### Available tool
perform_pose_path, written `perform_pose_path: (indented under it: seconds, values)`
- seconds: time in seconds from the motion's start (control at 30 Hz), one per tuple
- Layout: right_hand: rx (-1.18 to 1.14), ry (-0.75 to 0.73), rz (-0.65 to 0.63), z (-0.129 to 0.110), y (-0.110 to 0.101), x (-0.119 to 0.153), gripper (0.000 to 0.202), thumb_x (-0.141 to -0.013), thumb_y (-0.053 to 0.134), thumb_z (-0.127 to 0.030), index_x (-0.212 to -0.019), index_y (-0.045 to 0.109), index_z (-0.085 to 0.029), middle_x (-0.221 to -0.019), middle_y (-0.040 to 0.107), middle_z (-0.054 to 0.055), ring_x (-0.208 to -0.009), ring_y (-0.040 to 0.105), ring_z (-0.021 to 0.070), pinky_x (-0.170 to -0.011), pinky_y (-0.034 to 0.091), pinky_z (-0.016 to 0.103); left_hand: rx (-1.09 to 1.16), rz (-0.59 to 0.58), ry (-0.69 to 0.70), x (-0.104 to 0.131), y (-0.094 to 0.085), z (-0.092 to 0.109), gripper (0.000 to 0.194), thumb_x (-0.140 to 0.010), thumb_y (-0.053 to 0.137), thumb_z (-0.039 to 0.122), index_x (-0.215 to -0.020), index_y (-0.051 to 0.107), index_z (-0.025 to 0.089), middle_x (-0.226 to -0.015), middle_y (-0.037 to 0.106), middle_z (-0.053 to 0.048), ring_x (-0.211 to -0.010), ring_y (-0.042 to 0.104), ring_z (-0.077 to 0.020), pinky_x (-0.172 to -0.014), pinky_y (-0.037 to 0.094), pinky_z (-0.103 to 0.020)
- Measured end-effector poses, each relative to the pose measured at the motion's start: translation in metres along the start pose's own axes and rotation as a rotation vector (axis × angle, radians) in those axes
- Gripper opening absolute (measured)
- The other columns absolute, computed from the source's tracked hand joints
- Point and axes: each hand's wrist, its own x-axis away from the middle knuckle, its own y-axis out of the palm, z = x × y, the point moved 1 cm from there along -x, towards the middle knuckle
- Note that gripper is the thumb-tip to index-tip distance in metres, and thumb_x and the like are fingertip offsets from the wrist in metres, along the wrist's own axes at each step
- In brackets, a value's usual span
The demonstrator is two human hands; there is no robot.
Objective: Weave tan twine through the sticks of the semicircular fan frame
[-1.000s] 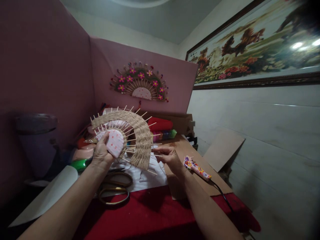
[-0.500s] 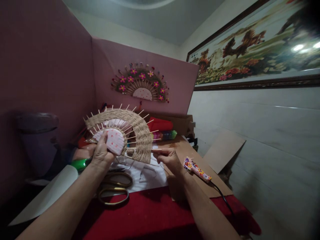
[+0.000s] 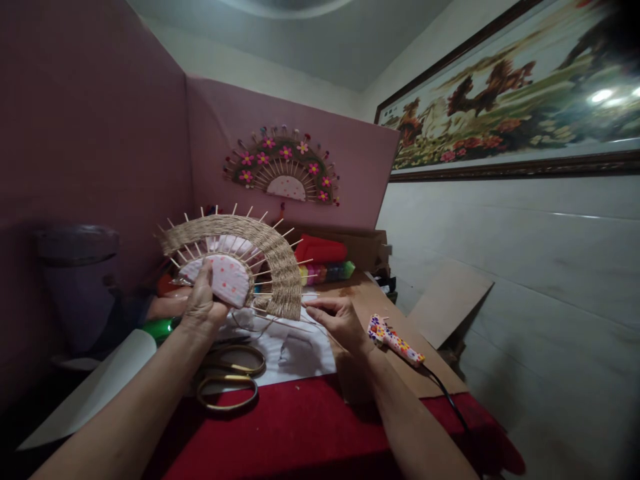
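A half-round fan of thin sticks, woven with tan twine [image 3: 283,267], is held up above the table. My left hand [image 3: 203,307] grips it at the white, pink-dotted half-disc [image 3: 230,280], thumb on the front and the other fingers hidden behind. At the fan's lower right edge my right hand [image 3: 337,320] is closed in a pinch; whether its fingertips hold twine or a stick end is too small to tell. Bare stick tips stand out past the woven band.
Scissors with gold handles [image 3: 227,393] lie on the red cloth [image 3: 295,427] and white paper. A flower-patterned glue gun [image 3: 395,340] rests on cardboard [image 3: 430,377] at right. A finished flowered fan [image 3: 285,167] hangs on the pink panel behind.
The fan has shifted slightly left and tilted, its left end lower. My right fingers have moved a little down along its lower right edge.
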Motion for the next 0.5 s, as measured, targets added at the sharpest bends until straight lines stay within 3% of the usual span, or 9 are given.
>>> perform_pose_path:
  seconds: [0.27, 0.5]
  values:
    - [0.366, -0.327, -0.018, -0.01, 0.001, 0.008, 0.016, -0.078, 0.058, -0.024, -0.087, 0.07, -0.018, -0.073, 0.069, 0.007, -0.065, 0.062, 0.0157, -0.06, 0.046, 0.026, -0.019, -0.039, 0.087, 0.001, 0.002, 0.0, 0.011, -0.083, 0.051, 0.025, -0.083, 0.06, 0.019, -0.074, 0.067, 0.001, -0.066, 0.062, -0.0098, -0.067, 0.053, -0.023]
    - [0.51, -0.361, -0.101, -0.016, 0.003, 0.015, 0.018, -0.081, 0.052, -0.025, -0.086, 0.067, -0.017, -0.067, 0.065, 0.005, -0.058, 0.055, 0.0126, -0.053, 0.038, 0.023, -0.006, -0.031, 0.063, 0.0, 0.001, 0.002, 0.015, -0.085, 0.049, 0.027, -0.08, 0.061, 0.019, -0.072, 0.067, 0.001, -0.064, 0.062, -0.0095, -0.067, 0.053, -0.023]
